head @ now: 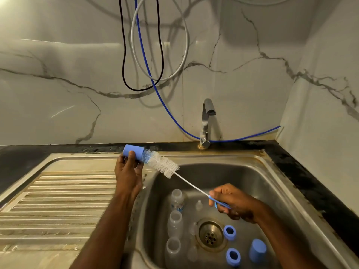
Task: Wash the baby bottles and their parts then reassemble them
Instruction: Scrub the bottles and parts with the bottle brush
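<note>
My left hand (128, 171) grips a blue bottle cap (133, 152) above the drainboard, its open end facing right. A white bottle brush (165, 164) has its bristle tip inside that cap. My right hand (232, 202) holds the brush's blue handle (218, 202) over the sink. On the sink floor lie three clear bottles (175, 223), clear teats (199, 205), two blue collar rings (229, 232) and another blue cap (257, 250).
The steel sink (258, 183) has its drain (210, 235) in the middle. A ribbed drainboard (58, 200) lies to the left. The tap (206, 123) stands behind the sink with no water running. Hoses and cables (147, 65) hang on the marble wall.
</note>
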